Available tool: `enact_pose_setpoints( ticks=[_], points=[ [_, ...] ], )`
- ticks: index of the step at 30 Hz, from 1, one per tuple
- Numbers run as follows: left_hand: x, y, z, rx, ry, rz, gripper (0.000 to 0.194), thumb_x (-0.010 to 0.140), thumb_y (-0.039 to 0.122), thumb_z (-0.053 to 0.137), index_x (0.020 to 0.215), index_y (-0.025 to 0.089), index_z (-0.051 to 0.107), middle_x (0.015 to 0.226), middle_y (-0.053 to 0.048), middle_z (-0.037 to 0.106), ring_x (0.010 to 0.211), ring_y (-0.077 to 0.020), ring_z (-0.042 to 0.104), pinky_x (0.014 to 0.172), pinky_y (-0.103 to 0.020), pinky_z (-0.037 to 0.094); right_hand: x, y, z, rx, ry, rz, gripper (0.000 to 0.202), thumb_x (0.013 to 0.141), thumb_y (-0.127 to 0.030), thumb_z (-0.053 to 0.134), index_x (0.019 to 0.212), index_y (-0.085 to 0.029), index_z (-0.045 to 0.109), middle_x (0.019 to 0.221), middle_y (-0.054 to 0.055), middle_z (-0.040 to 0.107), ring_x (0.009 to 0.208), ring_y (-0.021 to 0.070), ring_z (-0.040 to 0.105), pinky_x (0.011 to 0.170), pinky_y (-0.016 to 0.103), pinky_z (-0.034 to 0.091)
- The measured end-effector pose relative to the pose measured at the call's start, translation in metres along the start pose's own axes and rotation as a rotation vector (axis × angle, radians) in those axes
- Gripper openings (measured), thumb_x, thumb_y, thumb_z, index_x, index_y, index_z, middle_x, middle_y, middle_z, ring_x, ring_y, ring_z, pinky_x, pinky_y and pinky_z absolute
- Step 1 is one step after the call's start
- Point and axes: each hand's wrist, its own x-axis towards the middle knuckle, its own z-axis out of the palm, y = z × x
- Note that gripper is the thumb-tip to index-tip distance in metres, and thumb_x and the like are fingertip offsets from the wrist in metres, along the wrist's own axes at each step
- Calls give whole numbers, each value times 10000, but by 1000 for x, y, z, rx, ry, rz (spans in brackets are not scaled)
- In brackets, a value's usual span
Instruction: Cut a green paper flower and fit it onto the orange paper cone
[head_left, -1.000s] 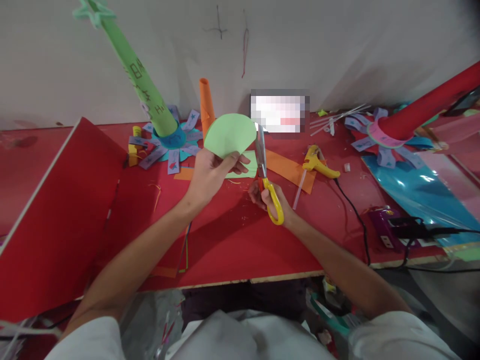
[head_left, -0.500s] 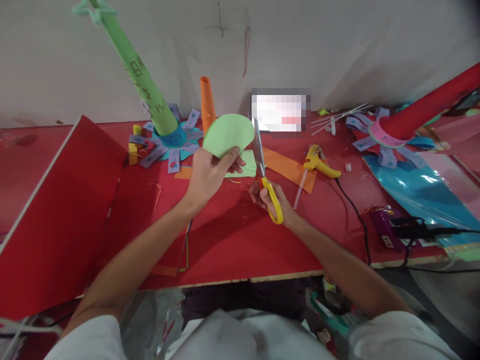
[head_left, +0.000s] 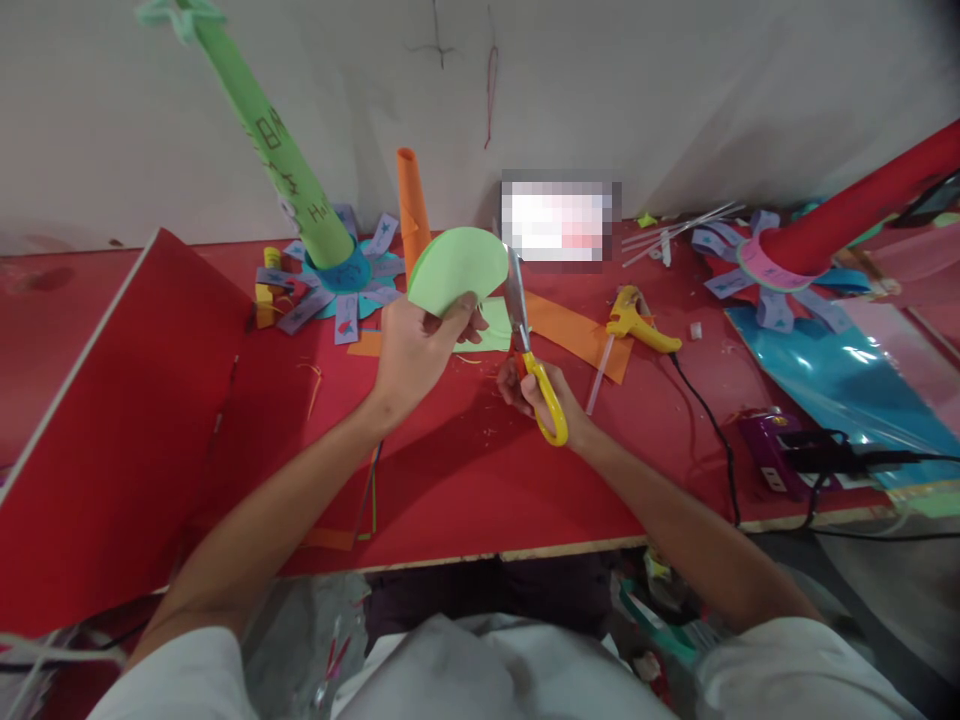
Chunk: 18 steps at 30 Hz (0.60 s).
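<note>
Pinched between the thumb and fingers of my left hand (head_left: pixel 424 345) is a green folded paper (head_left: pixel 461 268) with a rounded outer edge, held above the table. My right hand (head_left: pixel 544 395) grips yellow-handled scissors (head_left: pixel 551 405), whose blades point up and lie right beside the paper's right edge. Whether the blades touch the paper is hard to tell. Under and behind my left hand lies another light green sheet (head_left: pixel 495 328). An orange strip (head_left: pixel 574 335) rests to the right of the blades.
A yellow glue gun (head_left: pixel 637 322) with a black cord lies right. An orange paper tube (head_left: pixel 412 200), a tall green tube (head_left: pixel 277 150) and a blurred-out screen (head_left: pixel 559 222) stand at the back. A red board (head_left: pixel 112 430) leans left; a purple power box (head_left: pixel 776 455) sits right.
The view has shifted very slightly. Both hands keep nearly the same positions, with the paper and scissors still held.
</note>
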Motion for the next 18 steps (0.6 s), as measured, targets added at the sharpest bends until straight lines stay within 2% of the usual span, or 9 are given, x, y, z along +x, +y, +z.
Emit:
enact_pose_setpoints(
  ticks=[5, 13, 18],
  points=[
    [-2, -3, 2, -6, -26, -22, 353, 996, 436, 688, 757, 182, 747, 701, -51, 768, 591, -143, 708, 600, -255, 604, 0, -3, 2, 20, 4, 38, 783, 688, -991, 662, 793, -220, 566, 598, -40, 541, 443, 68, 353, 421, 251, 219],
    [-7, -5, 7, -52, -35, -36, 366, 994, 463, 696, 784, 166, 741, 742, -67, 792, 631, -150, 743, 638, -258, 639, -2, -7, 2, 5, -5, 47, 777, 683, -995, 657, 777, -235, 525, 552, -63, 477, 436, 73, 367, 399, 240, 264],
    [-5, -3, 4, -36, -31, -14, 364, 1004, 453, 684, 763, 182, 724, 710, -48, 762, 606, -140, 709, 622, -264, 611, -3, -6, 1, 9, 25, 74, 764, 681, -975, 690, 765, -239, 501, 538, -69, 456, 437, 73, 364, 375, 221, 266]
  ],
)
